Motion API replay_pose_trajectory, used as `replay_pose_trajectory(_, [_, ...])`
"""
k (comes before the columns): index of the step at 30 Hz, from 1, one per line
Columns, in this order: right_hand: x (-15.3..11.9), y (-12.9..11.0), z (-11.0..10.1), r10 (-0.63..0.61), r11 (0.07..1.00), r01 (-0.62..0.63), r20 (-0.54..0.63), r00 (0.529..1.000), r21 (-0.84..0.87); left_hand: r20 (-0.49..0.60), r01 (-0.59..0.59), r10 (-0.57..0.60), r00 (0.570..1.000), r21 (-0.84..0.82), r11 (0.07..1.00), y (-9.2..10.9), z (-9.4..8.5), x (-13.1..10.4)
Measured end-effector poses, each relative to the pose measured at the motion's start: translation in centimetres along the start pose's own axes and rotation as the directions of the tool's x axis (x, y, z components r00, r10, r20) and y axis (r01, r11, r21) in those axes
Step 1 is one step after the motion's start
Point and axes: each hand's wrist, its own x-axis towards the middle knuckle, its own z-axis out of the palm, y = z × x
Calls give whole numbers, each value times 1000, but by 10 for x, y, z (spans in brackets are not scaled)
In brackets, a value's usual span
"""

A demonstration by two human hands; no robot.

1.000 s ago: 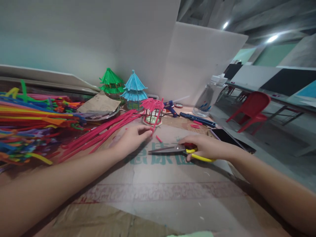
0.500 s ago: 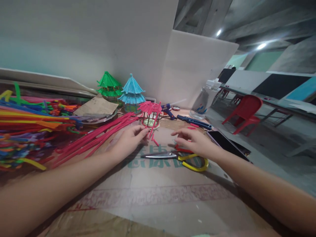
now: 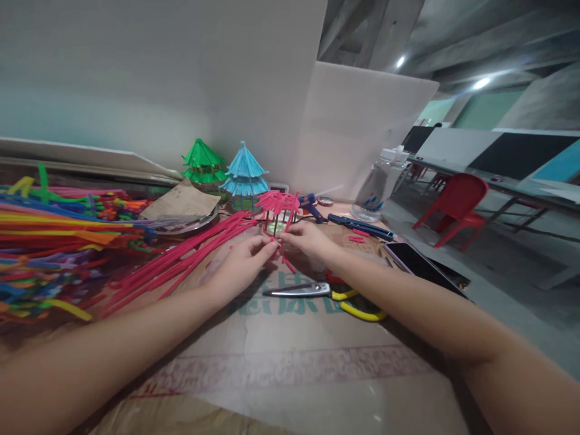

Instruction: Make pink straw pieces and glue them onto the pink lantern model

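My left hand (image 3: 247,263) is closed, thumb and fingertips pinching the lower part of a pink pipe cleaner (image 3: 292,212) that slants upward. My right hand (image 3: 310,239) meets it there, its fingers closed on the same pipe cleaner. Just behind both hands stands a small pavilion model with a pink fuzzy roof (image 3: 274,201) on thin brown posts. Short pink cut pieces (image 3: 289,264) lie below the fingers. Scissors with yellow handles (image 3: 303,290) rest under my right forearm, which covers part of the handles. Long pink pipe cleaners (image 3: 193,251) lie beside my left hand.
Blue (image 3: 244,169) and green (image 3: 203,162) pavilion models stand behind. A glue gun (image 3: 312,208), dark pliers-like tool (image 3: 360,225), clear bottle (image 3: 374,184) and phone (image 3: 421,266) are rightward. Multicoloured pipe cleaners (image 3: 54,235) fill the left, near a brown paper piece (image 3: 181,199).
My right hand has moved left from above the scissors to the pink pipe cleaner and closed on it. My left hand keeps its pinch. The view has shifted slightly.
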Motion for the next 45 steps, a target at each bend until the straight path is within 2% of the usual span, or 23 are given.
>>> replay_pose_trajectory(3, [-11, -10, -2, -118, 991, 113, -89, 989, -68, -58, -23, 23, 998, 6, 1000, -1, -2, -1])
replay_pose_trajectory(6, [-30, -22, -11, -204, 977, 195, -116, 972, -87, -83, -27, 32, 996, 49, 998, 2, -2, -2])
replay_pose_trajectory(10, [-53, -29, -10, -144, 987, 150, -97, 985, 59, 37, -25, 18, 999, 195, 980, 4, 0, -3])
replay_pose_trajectory(13, [-62, -25, 0, -98, 993, 105, -102, 990, 62, 161, -41, 8, 987, 203, 978, -1, 0, -3])
replay_pose_trajectory(18, [-62, -17, 9, -25, 995, 37, -121, 992, 92, 215, -66, 7, 977, 268, 961, -11, -1, -1])
replay_pose_trajectory(23, [-62, -16, 9, -13, 993, 29, -141, 990, 115, 233, -74, 6, 972, 282, 957, -13, -1, -1])
replay_pose_trajectory(30, [-58, -11, 15, -14, 922, 40, -70, 997, 386, 208, -38, 0, 978, 182, 983, -11, -1, -1])
replay_pose_trajectory(39, [-57, -6, 15, -42, 912, 50, -27, 999, 406, 264, -40, -8, 964, 174, 984, -13, -2, 2])
replay_pose_trajectory(45, [-56, -3, 16, -73, 917, 78, -26, 997, 391, 243, -18, -43, 969, 241, 970, -10, -3, 2])
